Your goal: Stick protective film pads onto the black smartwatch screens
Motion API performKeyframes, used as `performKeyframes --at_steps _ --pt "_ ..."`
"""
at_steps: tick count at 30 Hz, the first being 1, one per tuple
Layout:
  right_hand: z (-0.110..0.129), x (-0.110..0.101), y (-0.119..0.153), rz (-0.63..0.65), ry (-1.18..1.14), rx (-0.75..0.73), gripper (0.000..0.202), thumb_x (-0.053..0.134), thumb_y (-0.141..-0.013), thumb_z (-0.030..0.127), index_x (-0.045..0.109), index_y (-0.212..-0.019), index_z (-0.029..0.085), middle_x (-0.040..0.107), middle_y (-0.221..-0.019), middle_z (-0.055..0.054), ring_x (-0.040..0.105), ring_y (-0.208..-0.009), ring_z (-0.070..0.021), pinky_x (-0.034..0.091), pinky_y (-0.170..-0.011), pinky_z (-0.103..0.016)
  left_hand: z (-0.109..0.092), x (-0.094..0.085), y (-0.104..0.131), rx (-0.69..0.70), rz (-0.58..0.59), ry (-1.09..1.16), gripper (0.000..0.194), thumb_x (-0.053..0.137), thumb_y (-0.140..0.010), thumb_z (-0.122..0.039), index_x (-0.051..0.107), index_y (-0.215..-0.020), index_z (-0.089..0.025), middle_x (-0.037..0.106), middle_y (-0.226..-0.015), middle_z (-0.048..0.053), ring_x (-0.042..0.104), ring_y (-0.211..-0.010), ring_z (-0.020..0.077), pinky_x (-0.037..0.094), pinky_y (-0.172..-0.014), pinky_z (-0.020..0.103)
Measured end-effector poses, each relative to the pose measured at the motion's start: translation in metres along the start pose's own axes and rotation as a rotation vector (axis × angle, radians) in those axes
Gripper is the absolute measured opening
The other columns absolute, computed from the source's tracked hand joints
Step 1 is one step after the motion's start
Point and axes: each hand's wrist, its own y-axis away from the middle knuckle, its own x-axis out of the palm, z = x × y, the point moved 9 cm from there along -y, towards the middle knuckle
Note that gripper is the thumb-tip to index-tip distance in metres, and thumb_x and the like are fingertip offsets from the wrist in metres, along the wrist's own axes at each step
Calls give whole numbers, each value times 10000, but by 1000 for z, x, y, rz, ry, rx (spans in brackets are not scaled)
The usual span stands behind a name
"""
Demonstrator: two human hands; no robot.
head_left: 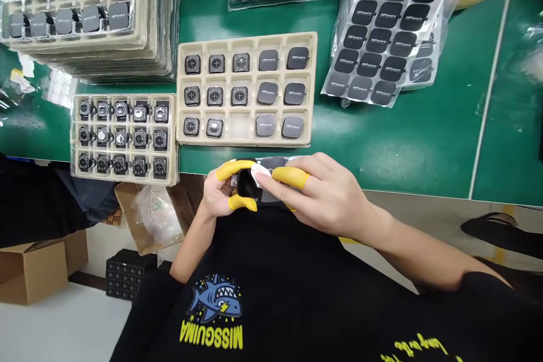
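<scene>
Counter (pixel 424 147): green; tray (pixel 240 125) at our twelve o'clock
Left fingers (pixel 236 168): we grasp a dark watch (pixel 247 184)
Right fingers (pixel 291 177): we pinch a white pad (pixel 259 169) at the watch's two o'clock

The left hand (pixel 217 192) grips the watch (pixel 246 184) from its left, one yellow-covered finger curved along the far edge, the yellow-covered thumb at the near edge. The right hand (pixel 333 197) reaches from the watch's right, a bare finger extended towards it. Both bare forearms (pixel 403 237) slant inwards to the watch.
</scene>
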Motion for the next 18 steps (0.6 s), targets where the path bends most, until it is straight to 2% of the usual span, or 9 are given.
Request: performKeyframes --at_steps 3,6,8,10,14,16,18 --pt "0 4 0 39 -121 -44 383 610 -1089 90 699 -1461 115 783 -976 -78 659 -964 -241 483 -752 -386 6 -2 1 -49 -4 -1 791 1017 -676 -709 859 -1283 -226 869 -1099 108 855 -957 276 704 -862 358" --pt "3 7 5 184 -360 -95 291 562 -1114 119 739 -1342 160 756 -949 -57 614 -884 -215 483 -748 -369 12 -13 6 -79 -69 21 803 988 -678 -759 861 -1270 -231 871 -1095 117 860 -1041 312 702 -913 386" --pt "0 1 10 208 -449 -59 304 550 -1116 107 747 -1333 187 746 -966 -57 618 -884 -206 503 -763 -363 15 -19 9 -89 -100 41 799 987 -677 -766 857 -1272 -248 871 -1071 111 862 -1069 329 704 -929 408" --pt "-8 -13 13 129 -426 26 338 567 -1109 91 747 -1372 203 751 -998 -65 620 -893 -209 533 -775 -369 19 -19 10 -111 -102 52 817 1000 -651 -771 856 -1264 -250 868 -1051 110 865 -1056 341 711 -927 433" --pt "-18 -34 14 -31 -216 186 431 699 -1048 82 761 -1438 254 773 -1014 -57 621 -887 -228 563 -757 -391 21 -13 10 -131 -92 58 896 981 -581 -841 866 -1228 -232 858 -1045 124 865 -1012 360 722 -909 477" --pt "-17 -35 9 -41 -143 191 478 712 -1039 82 748 -1477 270 790 -1022 -54 645 -915 -243 568 -764 -406 19 -10 9 -134 -75 52 899 974 -581 -845 865 -1238 -243 856 -1054 116 861 -999 351 720 -906 477" --pt "-11 -30 3 -19 -103 122 477 680 -1053 81 722 -1503 234 797 -1027 -68 668 -952 -255 563 -775 -418 15 -7 8 -129 -50 54 872 986 -608 -812 859 -1267 -255 855 -1062 103 856 -969 325 717 -878 449"
